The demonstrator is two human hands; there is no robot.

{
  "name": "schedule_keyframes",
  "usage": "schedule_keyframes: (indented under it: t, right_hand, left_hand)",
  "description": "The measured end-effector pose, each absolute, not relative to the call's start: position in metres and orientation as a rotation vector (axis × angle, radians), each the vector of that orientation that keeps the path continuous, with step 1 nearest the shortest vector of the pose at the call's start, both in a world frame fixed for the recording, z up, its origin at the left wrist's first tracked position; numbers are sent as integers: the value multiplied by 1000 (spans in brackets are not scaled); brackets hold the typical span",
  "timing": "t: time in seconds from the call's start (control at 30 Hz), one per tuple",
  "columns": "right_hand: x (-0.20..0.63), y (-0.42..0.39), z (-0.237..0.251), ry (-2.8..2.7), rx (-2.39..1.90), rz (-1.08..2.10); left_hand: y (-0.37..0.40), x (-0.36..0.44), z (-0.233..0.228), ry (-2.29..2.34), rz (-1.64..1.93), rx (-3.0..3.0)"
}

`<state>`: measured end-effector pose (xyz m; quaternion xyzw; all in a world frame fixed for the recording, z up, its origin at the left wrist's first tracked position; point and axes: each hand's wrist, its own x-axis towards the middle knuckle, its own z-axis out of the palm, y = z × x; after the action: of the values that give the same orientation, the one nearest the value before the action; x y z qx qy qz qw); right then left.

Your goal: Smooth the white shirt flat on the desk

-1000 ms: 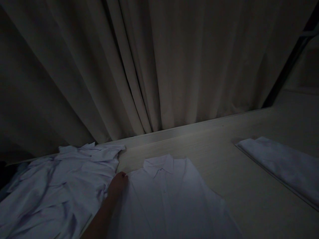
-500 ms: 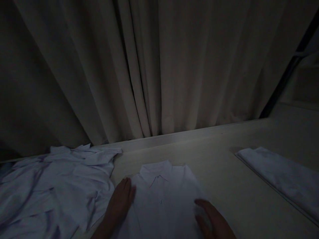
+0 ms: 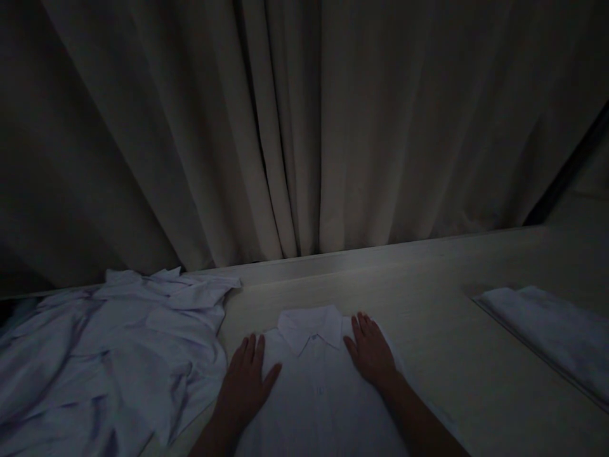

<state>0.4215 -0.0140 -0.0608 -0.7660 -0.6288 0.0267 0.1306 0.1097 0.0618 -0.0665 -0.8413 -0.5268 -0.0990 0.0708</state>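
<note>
A white collared button-front shirt (image 3: 314,387) lies flat and face up on the pale wood-grain table (image 3: 442,330), in the near middle of the view, its collar toward the curtain and its body running straight back toward the person, so the long axis goes from the far edge of the table to the near one, with the lower part cut off by the bottom of the frame. The left hand (image 3: 247,384) rests palm down on the shirt's left shoulder, fingers stretched out and close together, thumb spread toward the button line, gripping nothing. The right hand (image 3: 370,350) lies flat on the other shoulder just beside the collar, fingers likewise extended and pointing away from the person, holding nothing. To the left, a rumpled heap of white shirts (image 3: 109,349) is spread over the table, its edge just beside the left hand. Well apart on the right sits a neatly folded white cloth (image 3: 552,333), partly out of frame. Behind the table hangs a heavy beige pleated curtain (image 3: 304,127) reaching down to the table's far edge. The scene is dim.
</note>
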Motion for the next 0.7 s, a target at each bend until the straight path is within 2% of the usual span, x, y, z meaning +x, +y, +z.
schedule_keyframes:
  t: [0.5, 0.7]
  right_hand:
    - [423, -11, -64, -1818, -2225, 59]
    - [421, -11, -65, -1815, -2234, 43]
  left_hand:
    - [66, 103, -63, -1586, -283, -2529]
    - [68, 128, -47, -1547, -177, -2612]
